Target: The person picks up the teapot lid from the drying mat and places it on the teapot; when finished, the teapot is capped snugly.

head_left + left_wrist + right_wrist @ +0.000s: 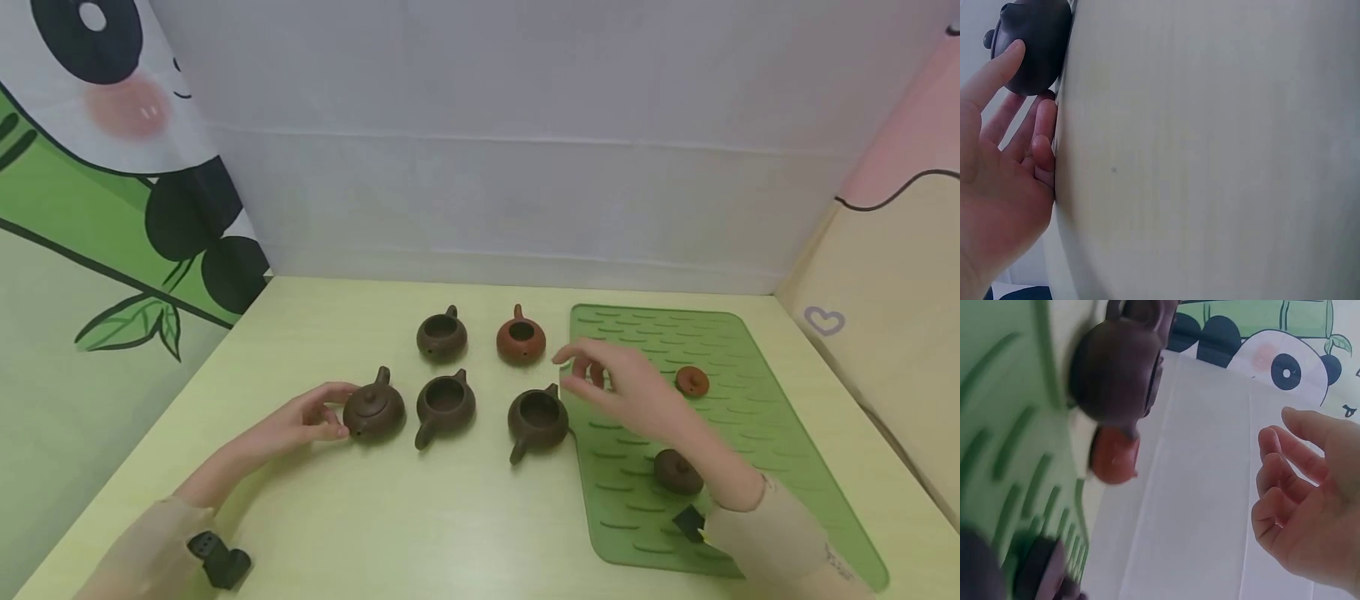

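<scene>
At the left of the group in the head view sits a dark brown teapot [373, 410] with its lid on. My left hand [318, 417] holds its left side, the thumb [1015, 53] against the body and fingers around the far side. Three dark lidless teapots, a back one [442, 350], a middle one [446, 417] and a right one [551, 429], stand beside a lidless reddish-brown teapot [521, 350]. My right hand [618, 383] hovers at the mat's left edge, near the reddish teapot, fingers loosely bent and nothing in them.
A green ridged mat [765, 450] covers the table's right side. On it lie a reddish lid [692, 382] and a dark brown lid [678, 472], the latter beside my right forearm. A white sheet [487, 200] rises behind the table, with printed cloth at both sides.
</scene>
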The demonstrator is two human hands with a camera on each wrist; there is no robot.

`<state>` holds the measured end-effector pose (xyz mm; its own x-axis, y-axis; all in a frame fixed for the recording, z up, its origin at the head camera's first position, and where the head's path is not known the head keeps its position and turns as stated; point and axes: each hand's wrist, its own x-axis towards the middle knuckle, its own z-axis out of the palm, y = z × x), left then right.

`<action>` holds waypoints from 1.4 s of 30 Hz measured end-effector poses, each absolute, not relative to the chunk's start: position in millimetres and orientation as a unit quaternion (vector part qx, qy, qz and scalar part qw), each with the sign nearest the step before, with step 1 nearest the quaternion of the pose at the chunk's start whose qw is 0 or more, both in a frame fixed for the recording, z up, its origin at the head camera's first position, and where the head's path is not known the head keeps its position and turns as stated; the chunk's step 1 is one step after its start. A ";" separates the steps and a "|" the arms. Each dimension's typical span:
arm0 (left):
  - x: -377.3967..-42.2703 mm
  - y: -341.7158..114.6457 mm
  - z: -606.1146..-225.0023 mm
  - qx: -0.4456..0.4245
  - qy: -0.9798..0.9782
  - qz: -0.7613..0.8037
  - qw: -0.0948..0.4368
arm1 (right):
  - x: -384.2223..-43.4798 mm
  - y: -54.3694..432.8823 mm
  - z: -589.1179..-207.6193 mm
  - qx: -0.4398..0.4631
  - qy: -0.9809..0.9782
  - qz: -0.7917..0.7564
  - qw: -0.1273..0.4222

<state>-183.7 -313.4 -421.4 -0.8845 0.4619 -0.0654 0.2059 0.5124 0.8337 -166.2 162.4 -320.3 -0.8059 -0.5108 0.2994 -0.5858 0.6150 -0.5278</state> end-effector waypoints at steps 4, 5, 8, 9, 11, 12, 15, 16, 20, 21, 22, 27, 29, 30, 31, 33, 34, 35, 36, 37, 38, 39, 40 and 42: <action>-182.9 -312.8 -420.1 0.189 0.859 0.453 0.145 | -157.7 187.8 -326.7 0.293 -0.900 0.310 0.091; -182.7 -312.6 -419.4 0.188 0.860 0.451 0.144 | -155.9 193.5 -328.5 0.292 -0.899 0.309 0.102; -181.9 -312.1 -417.4 0.183 0.864 0.447 0.142 | -151.6 208.7 -333.4 0.300 -0.892 0.308 0.138; -181.8 -312.0 -416.8 0.182 0.864 0.447 0.142 | -150.1 213.1 -334.9 0.303 -0.890 0.307 0.148; -181.6 -311.7 -415.9 0.181 0.865 0.445 0.144 | -146.8 221.0 -337.2 0.306 -0.886 0.307 0.162; -181.5 -311.6 -415.7 0.180 0.865 0.445 0.145 | -145.0 224.6 -338.2 0.306 -0.886 0.308 0.167; -181.3 -311.4 -415.2 0.178 0.866 0.444 0.147 | -139.8 233.7 -341.0 0.301 -0.885 0.309 0.177; -181.1 -311.4 -415.1 0.177 0.866 0.444 0.147 | -138.2 236.5 -342.1 0.300 -0.885 0.308 0.180; -180.8 -311.1 -414.1 0.175 0.867 0.442 0.148 | -133.0 247.9 -349.0 0.298 -0.887 0.299 0.190; -181.0 -311.1 -413.7 0.175 0.867 0.442 0.150 | -131.8 250.8 -350.8 0.298 -0.887 0.296 0.191; -181.2 -311.1 -413.3 0.175 0.866 0.443 0.152 | -130.5 253.6 -352.6 0.298 -0.889 0.291 0.191; -182.3 -314.4 -408.5 0.174 0.862 0.447 0.166 | -124.9 264.6 -359.7 0.305 -0.898 0.268 0.173; -182.6 -316.5 -405.7 0.175 0.863 0.445 0.160 | -123.2 268.0 -362.3 0.305 -0.901 0.261 0.163; -182.7 -317.3 -403.9 0.178 0.865 0.445 0.152 | -122.3 269.3 -363.3 0.302 -0.904 0.259 0.158; -182.8 -317.7 -401.4 0.181 0.868 0.442 0.139 | -121.5 270.6 -364.3 0.301 -0.905 0.259 0.153; -182.6 -316.4 -395.0 0.185 0.878 0.430 0.101 | -120.3 272.9 -366.2 0.298 -0.907 0.258 0.149; -182.4 -314.7 -391.2 0.188 0.883 0.423 0.078 | -119.9 273.7 -366.4 0.296 -0.908 0.258 0.147; -182.0 -312.5 -386.8 0.189 0.887 0.417 0.055 | -119.3 274.4 -367.0 0.296 -0.908 0.257 0.146; -182.2 -310.5 -383.0 0.189 0.893 0.408 0.033 | -118.8 275.2 -367.6 0.296 -0.908 0.257 0.145; -182.2 -307.8 -379.0 0.190 0.898 0.398 0.013 | -118.2 276.2 -367.8 0.297 -0.909 0.255 0.144; -182.0 -304.6 -374.9 0.190 0.902 0.389 -0.005 | -117.8 277.1 -368.0 0.296 -0.910 0.253 0.144; -182.0 -300.6 -371.2 0.191 0.903 0.385 -0.020 | -117.2 278.0 -368.2 0.295 -0.911 0.251 0.142; -181.8 -296.2 -367.3 0.196 0.903 0.382 -0.031 | -116.7 278.9 -368.6 0.294 -0.912 0.250 0.140; -182.3 -286.8 -361.1 0.204 0.901 0.381 -0.045 | -115.3 280.8 -370.1 0.294 -0.913 0.246 0.136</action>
